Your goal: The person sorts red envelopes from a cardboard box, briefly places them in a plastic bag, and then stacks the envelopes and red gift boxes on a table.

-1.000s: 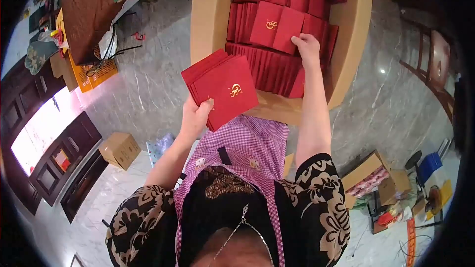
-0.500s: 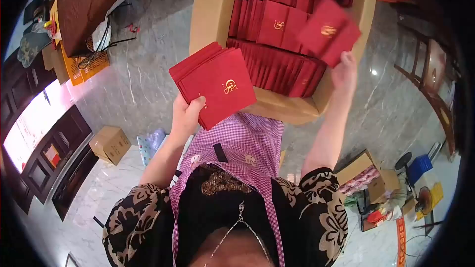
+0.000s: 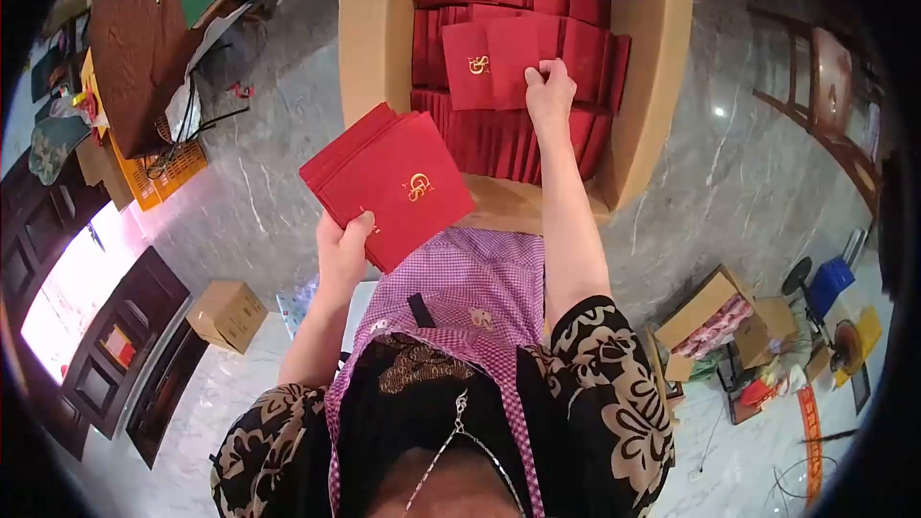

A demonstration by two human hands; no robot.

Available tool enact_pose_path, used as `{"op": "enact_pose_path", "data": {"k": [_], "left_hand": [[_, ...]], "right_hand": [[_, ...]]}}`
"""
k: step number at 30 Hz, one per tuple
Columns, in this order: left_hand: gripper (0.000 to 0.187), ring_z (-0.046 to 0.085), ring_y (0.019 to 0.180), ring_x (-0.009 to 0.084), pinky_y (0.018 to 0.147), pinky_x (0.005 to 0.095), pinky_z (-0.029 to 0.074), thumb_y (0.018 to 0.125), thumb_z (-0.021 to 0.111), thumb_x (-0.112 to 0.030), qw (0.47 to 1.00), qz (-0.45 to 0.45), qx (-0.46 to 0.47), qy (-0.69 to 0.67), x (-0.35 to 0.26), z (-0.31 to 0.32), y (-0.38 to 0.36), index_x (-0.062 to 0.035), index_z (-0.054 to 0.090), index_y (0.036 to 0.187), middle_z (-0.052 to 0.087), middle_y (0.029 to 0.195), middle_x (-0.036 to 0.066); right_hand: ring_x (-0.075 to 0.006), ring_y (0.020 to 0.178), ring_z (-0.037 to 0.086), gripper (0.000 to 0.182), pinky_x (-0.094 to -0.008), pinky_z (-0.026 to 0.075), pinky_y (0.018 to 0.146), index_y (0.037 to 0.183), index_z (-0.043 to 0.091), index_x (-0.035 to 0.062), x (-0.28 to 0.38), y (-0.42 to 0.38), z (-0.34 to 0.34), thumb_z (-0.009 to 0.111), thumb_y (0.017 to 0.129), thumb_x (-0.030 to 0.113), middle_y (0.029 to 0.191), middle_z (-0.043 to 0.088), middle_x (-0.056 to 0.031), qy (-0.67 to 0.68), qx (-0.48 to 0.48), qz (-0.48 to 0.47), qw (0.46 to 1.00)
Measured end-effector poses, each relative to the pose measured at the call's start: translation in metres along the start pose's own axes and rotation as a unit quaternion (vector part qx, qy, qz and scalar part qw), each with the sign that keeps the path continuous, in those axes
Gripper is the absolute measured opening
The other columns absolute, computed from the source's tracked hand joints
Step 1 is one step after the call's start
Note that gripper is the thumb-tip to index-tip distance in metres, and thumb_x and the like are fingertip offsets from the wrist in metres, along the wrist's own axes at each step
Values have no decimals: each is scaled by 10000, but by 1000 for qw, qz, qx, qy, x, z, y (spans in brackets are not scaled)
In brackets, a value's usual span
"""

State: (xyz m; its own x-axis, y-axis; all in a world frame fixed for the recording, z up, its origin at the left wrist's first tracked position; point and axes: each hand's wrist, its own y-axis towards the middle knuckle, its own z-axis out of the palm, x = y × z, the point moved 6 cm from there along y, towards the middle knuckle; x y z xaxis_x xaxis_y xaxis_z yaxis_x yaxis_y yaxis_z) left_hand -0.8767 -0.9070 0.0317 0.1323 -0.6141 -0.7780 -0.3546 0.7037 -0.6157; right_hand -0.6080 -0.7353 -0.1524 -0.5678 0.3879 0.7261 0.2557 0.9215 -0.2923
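My left hand (image 3: 343,254) is closed round a stack of flat red envelopes (image 3: 398,182), thumb on top. The uppermost one carries a gold letter logo. Over the open cardboard box (image 3: 646,77), my right hand (image 3: 550,101) pinches the lower edge of a red envelope (image 3: 518,62). Its other end overlaps a red envelope with a gold logo (image 3: 467,65). Rows of similar red envelopes (image 3: 489,144) fill the box, many standing on edge. Whether the right hand grips more than one is hidden.
The box stands in front of a purple checked apron (image 3: 451,273). To the left are a brown-covered table (image 3: 134,38), an orange crate (image 3: 158,182) and a small closed carton (image 3: 227,315). At right are a wooden chair (image 3: 830,129), an open carton (image 3: 705,321) and a fan (image 3: 846,345).
My right hand has moved left and inward, bringing its red envelope from the box's right side to over the middle rows. The left hand still holds the stack. The view has shifted slightly.
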Motion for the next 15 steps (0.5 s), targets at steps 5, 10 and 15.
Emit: {"op": "enact_pose_path", "data": {"k": [5,10,15], "left_hand": [[293,540,844,97,741,262,447,822,509,-51,1000,10,3,11,-3,6,-2,14,532,1107,591,982,35],[297,541,851,98,747,261,448,819,508,-49,1000,12,7,-1,-4,9,-2,16,531,1109,590,991,36],[284,533,817,87,712,252,444,814,502,-37,1000,1,6,-23,-5,11,-1,11,530,1092,585,952,26]], "right_hand": [[-347,887,542,207,-438,438,803,902,585,16,0,2,9,681,737,96,953,592,-163,62,-27,39,997],[-352,979,510,251,-440,409,876,959,604,39,1,2,17,682,749,152,1047,577,-161,10,-7,48,999],[-372,1035,484,264,-449,385,916,974,610,49,0,-2,19,677,759,187,1093,550,-193,16,-1,55,998]]}}
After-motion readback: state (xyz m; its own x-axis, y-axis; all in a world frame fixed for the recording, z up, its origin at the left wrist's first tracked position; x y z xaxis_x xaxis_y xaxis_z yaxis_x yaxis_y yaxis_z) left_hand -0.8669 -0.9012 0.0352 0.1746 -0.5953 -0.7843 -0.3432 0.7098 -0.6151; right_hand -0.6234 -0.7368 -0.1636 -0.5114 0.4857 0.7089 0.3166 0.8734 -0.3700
